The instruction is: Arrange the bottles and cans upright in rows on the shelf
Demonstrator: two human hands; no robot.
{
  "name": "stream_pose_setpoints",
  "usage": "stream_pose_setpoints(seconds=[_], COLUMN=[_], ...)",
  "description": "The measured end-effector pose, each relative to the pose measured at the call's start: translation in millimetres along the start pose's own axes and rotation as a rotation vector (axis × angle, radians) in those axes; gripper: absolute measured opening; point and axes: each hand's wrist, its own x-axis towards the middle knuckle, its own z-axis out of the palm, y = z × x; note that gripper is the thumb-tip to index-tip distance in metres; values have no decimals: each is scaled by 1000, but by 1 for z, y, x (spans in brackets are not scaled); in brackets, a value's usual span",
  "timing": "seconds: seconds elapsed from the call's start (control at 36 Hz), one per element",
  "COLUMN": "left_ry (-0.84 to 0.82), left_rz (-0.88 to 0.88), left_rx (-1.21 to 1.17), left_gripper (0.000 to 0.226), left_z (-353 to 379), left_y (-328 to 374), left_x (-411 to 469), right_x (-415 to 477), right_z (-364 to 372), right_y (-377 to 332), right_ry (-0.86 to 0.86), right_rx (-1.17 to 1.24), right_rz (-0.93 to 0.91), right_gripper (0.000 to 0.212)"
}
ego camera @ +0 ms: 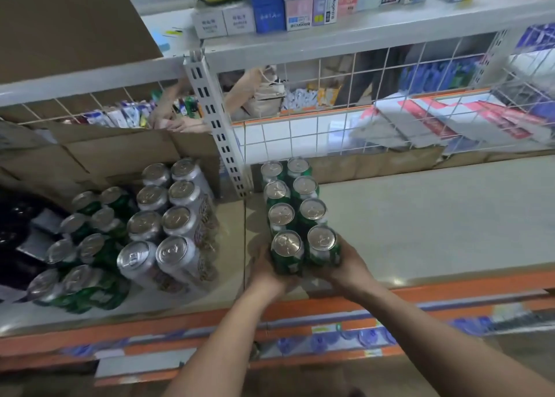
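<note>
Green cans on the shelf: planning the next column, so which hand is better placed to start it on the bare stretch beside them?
Right, likely. The right hand holds the front-right green can, next to the bare shelf; the left hand holds the front-left green can.

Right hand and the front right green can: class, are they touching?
Touching. The head view shows the right hand wrapped round the side of the front right green can, with no gap.

Pretty bright, flat indoor light, only soft shadows. Tops of the cans (287, 242) catch a bit of glare. Wide-angle bends the shelf (420, 216) toward the edges, and its far right corner looks smeared.
</note>
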Motion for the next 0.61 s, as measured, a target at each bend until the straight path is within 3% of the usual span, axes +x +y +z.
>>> stream_pose_setpoints(seconds=[0.11,0.25,0.42,0.5,0.61], left_ry=[-23,-8,-114,-114,-113], left_rz=[-3,11,16,42,123], left_rx=[-73,-80,20,8,12], left_gripper=[93,102,74,86,102], left_z=[-2,0,-17,-37,-65], left_y=[-5,-9,2,0,8], left_x=[0,-1,-8,-14,-26], right_x=[0,0,-3,-9,-21], right_z=[0,2,0,-3,-8], right_y=[-1,1,-7,-17,-41], right_ry=[-7,-6,-8,-16,11], right_rx=[-13,-13,-41,-88,-186], right_rz=[-9,7,9,28,38], right_gripper=[70,76,82,91,120])
